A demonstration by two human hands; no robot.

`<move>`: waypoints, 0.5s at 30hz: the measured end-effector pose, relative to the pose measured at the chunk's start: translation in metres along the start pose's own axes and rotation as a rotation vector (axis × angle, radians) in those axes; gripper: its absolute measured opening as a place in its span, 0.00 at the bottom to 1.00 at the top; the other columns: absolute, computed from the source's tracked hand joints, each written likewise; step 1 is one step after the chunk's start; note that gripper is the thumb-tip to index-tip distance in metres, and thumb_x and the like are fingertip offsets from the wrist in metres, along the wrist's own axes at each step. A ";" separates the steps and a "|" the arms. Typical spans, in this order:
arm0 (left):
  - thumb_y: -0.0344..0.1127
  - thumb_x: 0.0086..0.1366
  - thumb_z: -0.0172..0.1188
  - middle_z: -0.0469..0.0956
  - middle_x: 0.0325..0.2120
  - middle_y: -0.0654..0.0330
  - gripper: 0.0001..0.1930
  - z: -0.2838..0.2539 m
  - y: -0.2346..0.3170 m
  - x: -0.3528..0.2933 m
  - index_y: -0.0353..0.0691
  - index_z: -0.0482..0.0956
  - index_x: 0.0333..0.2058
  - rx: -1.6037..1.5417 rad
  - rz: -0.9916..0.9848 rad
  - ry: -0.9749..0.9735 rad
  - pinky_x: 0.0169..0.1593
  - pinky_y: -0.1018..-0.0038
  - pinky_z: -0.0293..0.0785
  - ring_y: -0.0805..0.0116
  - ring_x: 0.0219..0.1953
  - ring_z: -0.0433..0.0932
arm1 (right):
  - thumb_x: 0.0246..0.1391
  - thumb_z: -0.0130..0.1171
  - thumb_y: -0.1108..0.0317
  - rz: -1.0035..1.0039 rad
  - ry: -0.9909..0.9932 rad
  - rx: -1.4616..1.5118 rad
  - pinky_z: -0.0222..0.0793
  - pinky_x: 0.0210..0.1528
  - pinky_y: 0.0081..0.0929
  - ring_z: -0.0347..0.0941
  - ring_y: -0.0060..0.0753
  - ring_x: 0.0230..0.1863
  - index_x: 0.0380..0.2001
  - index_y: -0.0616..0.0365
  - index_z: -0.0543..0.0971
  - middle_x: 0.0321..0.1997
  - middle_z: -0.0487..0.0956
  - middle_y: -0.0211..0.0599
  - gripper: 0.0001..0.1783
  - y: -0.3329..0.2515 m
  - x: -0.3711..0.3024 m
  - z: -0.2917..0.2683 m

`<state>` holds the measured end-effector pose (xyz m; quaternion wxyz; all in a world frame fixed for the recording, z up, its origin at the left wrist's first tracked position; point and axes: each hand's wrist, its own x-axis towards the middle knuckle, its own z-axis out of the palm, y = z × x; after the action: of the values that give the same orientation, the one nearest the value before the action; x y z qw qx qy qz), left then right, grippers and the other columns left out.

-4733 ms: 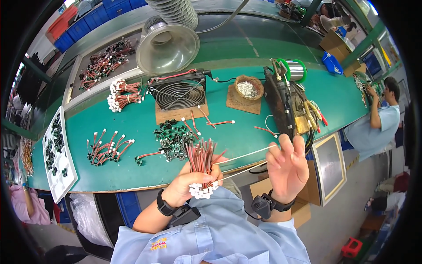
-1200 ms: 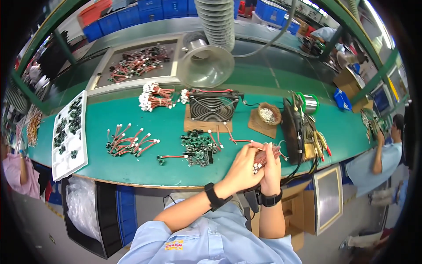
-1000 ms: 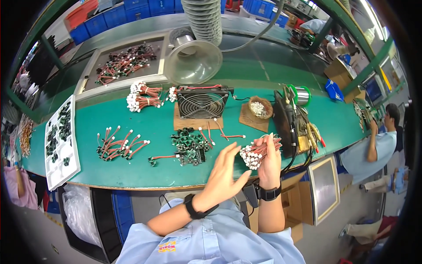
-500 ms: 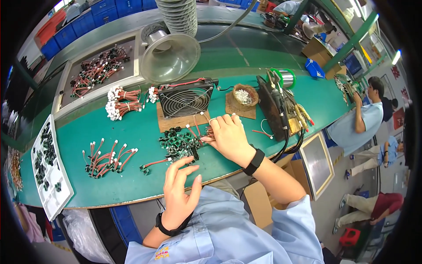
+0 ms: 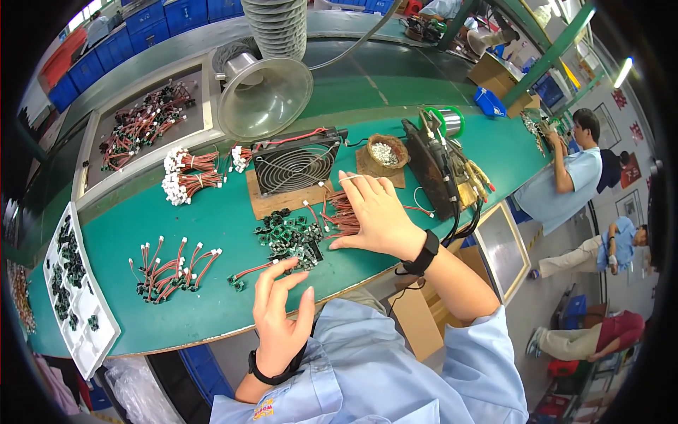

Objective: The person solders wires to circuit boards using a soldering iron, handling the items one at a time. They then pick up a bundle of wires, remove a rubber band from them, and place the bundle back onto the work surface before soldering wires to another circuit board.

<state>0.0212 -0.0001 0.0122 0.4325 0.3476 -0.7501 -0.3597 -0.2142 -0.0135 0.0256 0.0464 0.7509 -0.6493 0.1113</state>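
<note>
My right hand point(image 5: 374, 215) lies over a bundle of red connector wires point(image 5: 344, 212), its thumb apart and fingers stretched; part of the bundle is hidden beneath it. Left of the wires is a pile of small green circuit boards point(image 5: 286, 237) with black parts. My left hand point(image 5: 279, 311) is held at the table's front edge, fingers loosely curved and apart with nothing in them. Beside its fingertips lies a single board with red wires attached point(image 5: 244, 275). Farther left, a group of wired boards point(image 5: 173, 272) rests on the green table point(image 5: 205, 233).
A black fan point(image 5: 296, 166) stands on a wooden board behind the pile. To its right are a bowl of small pale pieces point(image 5: 385, 154), a soldering stand point(image 5: 431, 169) and a solder spool point(image 5: 450, 121). White tray point(image 5: 102, 321) left; extraction funnel point(image 5: 265, 99) behind; bundled wires point(image 5: 191, 177).
My right hand has spread its fingers and shifted slightly right, uncovering more of the red wires. My left hand has sunk a little lower. The whole view has shifted slightly.
</note>
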 end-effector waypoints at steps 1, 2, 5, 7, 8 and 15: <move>0.25 0.52 0.59 0.72 0.43 0.51 0.10 0.000 -0.001 0.000 0.34 0.75 0.35 0.006 0.002 -0.004 0.48 0.66 0.68 0.55 0.46 0.72 | 0.37 0.64 0.40 0.003 0.000 0.000 0.52 0.56 0.42 0.61 0.47 0.54 0.58 0.67 0.58 0.52 0.66 0.47 0.53 0.000 -0.001 -0.004; 0.25 0.52 0.59 0.72 0.44 0.51 0.10 0.001 -0.001 0.000 0.34 0.75 0.35 0.012 0.003 -0.009 0.48 0.66 0.68 0.55 0.46 0.72 | 0.38 0.64 0.43 0.016 0.027 0.022 0.52 0.56 0.41 0.61 0.47 0.54 0.57 0.66 0.59 0.52 0.66 0.47 0.50 0.000 -0.003 -0.009; 0.24 0.53 0.57 0.72 0.43 0.50 0.09 0.001 -0.002 0.001 0.34 0.75 0.35 0.009 -0.010 -0.021 0.49 0.66 0.67 0.55 0.46 0.72 | 0.44 0.63 0.55 0.063 0.160 0.115 0.57 0.52 0.37 0.65 0.44 0.52 0.53 0.63 0.65 0.50 0.69 0.47 0.36 0.006 -0.013 -0.026; 0.24 0.54 0.55 0.72 0.42 0.50 0.08 0.000 -0.002 0.002 0.33 0.74 0.35 0.000 -0.044 -0.025 0.51 0.67 0.65 0.56 0.46 0.71 | 0.51 0.57 0.67 0.161 0.336 0.230 0.62 0.47 0.30 0.71 0.39 0.44 0.45 0.63 0.71 0.44 0.74 0.45 0.19 0.015 -0.028 -0.040; 0.24 0.54 0.55 0.72 0.42 0.50 0.08 0.002 -0.002 0.002 0.33 0.74 0.35 -0.021 -0.029 -0.046 0.51 0.67 0.65 0.56 0.46 0.71 | 0.54 0.54 0.72 0.250 0.441 0.286 0.64 0.44 0.26 0.74 0.35 0.39 0.41 0.63 0.73 0.40 0.76 0.43 0.11 0.019 -0.044 -0.051; 0.23 0.55 0.53 0.73 0.40 0.50 0.07 -0.007 -0.011 0.000 0.31 0.73 0.35 0.039 -0.098 0.025 0.50 0.66 0.66 0.56 0.43 0.72 | 0.57 0.50 0.72 0.658 0.875 0.302 0.63 0.42 0.17 0.72 0.21 0.36 0.34 0.65 0.76 0.33 0.77 0.31 0.07 0.091 -0.140 -0.122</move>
<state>0.0300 -0.0073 0.0050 0.4169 0.3967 -0.7336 -0.3614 -0.3350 0.1342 0.1057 0.1662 0.3914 -0.7462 0.5122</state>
